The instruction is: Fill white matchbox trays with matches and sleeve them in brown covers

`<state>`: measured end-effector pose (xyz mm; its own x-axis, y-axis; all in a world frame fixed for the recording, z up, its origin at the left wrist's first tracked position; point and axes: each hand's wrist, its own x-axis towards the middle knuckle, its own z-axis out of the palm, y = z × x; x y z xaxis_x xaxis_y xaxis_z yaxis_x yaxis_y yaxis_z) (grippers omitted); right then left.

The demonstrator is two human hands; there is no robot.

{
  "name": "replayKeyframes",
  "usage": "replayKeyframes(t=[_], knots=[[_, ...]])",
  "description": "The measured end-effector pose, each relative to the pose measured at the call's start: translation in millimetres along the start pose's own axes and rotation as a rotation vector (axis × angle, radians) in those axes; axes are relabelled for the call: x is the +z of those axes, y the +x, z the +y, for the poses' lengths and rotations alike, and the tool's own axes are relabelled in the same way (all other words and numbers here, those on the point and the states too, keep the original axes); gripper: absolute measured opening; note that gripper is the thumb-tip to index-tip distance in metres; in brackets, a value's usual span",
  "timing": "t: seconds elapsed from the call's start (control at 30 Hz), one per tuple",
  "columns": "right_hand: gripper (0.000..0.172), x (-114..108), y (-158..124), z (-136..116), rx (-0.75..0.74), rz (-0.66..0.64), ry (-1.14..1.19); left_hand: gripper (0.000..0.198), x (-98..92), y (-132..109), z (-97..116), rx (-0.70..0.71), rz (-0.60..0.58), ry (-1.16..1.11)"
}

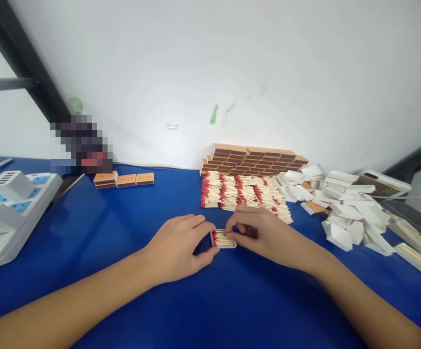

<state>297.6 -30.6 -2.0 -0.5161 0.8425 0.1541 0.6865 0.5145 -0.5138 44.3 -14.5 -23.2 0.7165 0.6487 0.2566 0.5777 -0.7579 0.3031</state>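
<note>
A small white matchbox tray [234, 246] lies on the blue table, filled with red-tipped matches [224, 238] whose heads point left. My left hand [183, 247] grips the tray's left end between thumb and index finger. Over the right end, my right hand [259, 235] pinches thumb and index finger together at the matches; its other fingers curl in. Just behind the tray spread rows of loose matches [245, 191], their red heads mostly leftward.
Behind the loose matches, brown matchboxes [254, 157] are stacked against the wall. Several orange-topped matchboxes [126, 180] stand at the back left. White empty trays [352, 208] are heaped right, near a filled tray [417, 258]. A power strip [43, 213] with plugs lies left.
</note>
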Motion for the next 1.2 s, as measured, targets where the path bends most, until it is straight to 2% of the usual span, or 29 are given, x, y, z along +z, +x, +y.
replayKeyframes(t=[0.1, 0.2, 0.23, 0.3, 0.37, 0.43, 0.5, 0.6, 0.7, 0.83, 0.9, 1.0, 1.07, 1.2], knots=[[0.012, -7, 0, 3, -0.009, 0.049, 0.000, 0.028, -2.9, 1, -1, 0.007, -0.004, -0.007], [0.018, -34, 5, 25, 0.078, 0.215, -0.016, 0.028, -6.0, 1, -2, 0.023, -0.001, -0.011], [0.021, -48, 7, 37, 0.182, 0.327, -0.046, 0.028, -6.8, 1, -3, 0.029, 0.006, -0.009], [0.024, -81, 15, 67, 0.488, 0.625, -0.103, 0.031, -7.6, 2, -4, 0.043, 0.030, -0.002], [0.023, -112, 24, 97, 0.772, 0.822, -0.062, 0.035, -7.5, 2, -5, 0.056, 0.052, 0.012], [0.022, -135, 33, 121, 0.863, 0.863, -0.077, 0.033, -6.8, 3, -6, 0.060, 0.056, 0.031], [0.029, -145, 41, 135, 0.904, 0.846, -0.058, 0.029, -6.0, 3, -6, 0.056, 0.052, 0.043], [0.033, -142, 48, 141, 0.926, 0.817, 0.033, 0.028, -5.6, 3, -6, 0.051, 0.050, 0.040], [0.034, -139, 50, 135, 0.927, 0.841, 0.163, 0.027, -6.2, 2, -6, 0.050, 0.070, 0.034], [0.032, -144, 41, 113, 0.848, 0.951, 0.300, 0.026, -10.1, 2, -7, 0.064, 0.149, 0.051], [0.033, -139, 34, 95, 0.769, 0.993, 0.353, 0.026, -13.7, 3, -9, 0.076, 0.217, 0.067], [0.041, -111, 24, 61, 0.607, 0.922, 0.468, 0.024, -19.3, 6, -15, 0.073, 0.304, 0.047], [0.047, -82, 19, 38, 0.443, 0.753, 0.628, 0.024, -21.3, 8, -20, 0.042, 0.345, -0.001], [0.056, -34, 15, 8, 0.372, 0.548, 0.719, 0.031, -19.4, 9, -28, -0.028, 0.387, -0.118]])
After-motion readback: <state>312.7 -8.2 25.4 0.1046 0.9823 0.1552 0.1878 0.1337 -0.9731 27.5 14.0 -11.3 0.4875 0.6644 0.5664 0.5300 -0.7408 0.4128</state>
